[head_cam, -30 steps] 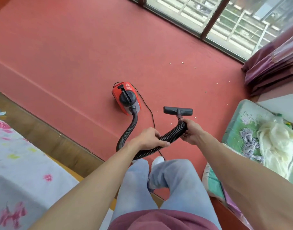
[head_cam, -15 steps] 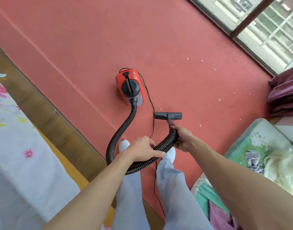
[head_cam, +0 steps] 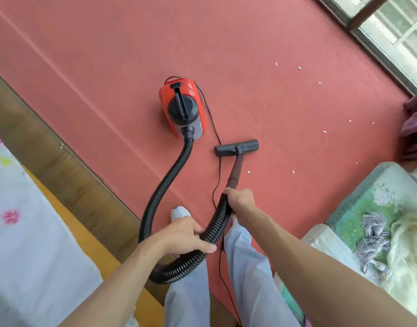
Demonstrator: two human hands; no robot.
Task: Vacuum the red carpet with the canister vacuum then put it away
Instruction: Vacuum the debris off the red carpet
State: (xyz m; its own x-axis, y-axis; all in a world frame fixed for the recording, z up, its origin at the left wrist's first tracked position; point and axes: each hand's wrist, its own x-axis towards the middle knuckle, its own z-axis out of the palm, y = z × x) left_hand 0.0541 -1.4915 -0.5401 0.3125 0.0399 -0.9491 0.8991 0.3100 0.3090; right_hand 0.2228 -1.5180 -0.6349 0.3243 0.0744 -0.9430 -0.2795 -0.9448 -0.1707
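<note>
Currently canister vacuum (head_cam: 182, 109) sits on red carpet (head_cam: 108, 55); small, likely light, with hard plastic shell. Ribbed hose (head_cam: 169, 175) looks springy, loops from vacuum's front toward person. Left hand (head_cam: 184, 234) wrapped round hose mid-loop; right hand (head_cam: 238, 199) grips hose end below wand (head_cam: 235, 171). Nozzle (head_cam: 235, 147) flat on carpet just right of vacuum. Power cord (head_cam: 214, 128) trails between vacuum and nozzle: snag risk. White crumbs (head_cam: 324, 131) scattered farther right of vacuum.
</note>
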